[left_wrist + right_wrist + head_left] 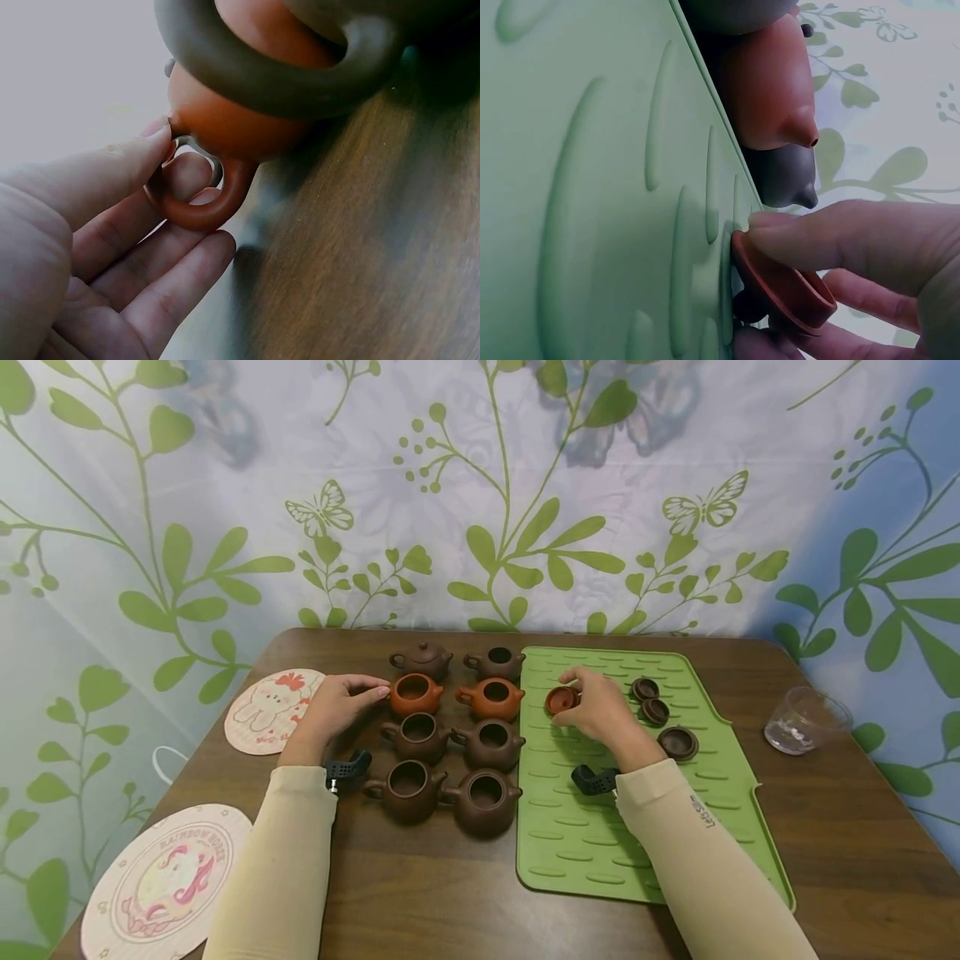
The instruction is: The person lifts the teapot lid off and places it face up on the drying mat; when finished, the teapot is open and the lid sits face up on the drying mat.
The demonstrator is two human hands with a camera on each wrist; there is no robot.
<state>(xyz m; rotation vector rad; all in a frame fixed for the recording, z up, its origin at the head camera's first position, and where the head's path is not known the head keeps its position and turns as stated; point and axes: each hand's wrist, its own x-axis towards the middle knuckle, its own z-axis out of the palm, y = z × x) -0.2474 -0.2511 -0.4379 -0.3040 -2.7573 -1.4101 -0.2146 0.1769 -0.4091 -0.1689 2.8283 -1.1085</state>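
Observation:
My left hand pinches the ring handle of an orange-red teapot, thumb on top and fingers beneath it. That teapot stands lidless in the left column of teapots. Over on the green mat, my right hand holds a small orange-red lid by its rim, thumb on one side and fingers on the other. The lid is upside down, its knob facing the mat and its hollow side up. A second orange-red teapot, also without a lid, stands between the two hands.
Several dark brown teapots share the two columns; one at the back left wears its lid. Three dark lids lie on the mat's right side. A clear plastic cup stands far right, two round printed mats at left.

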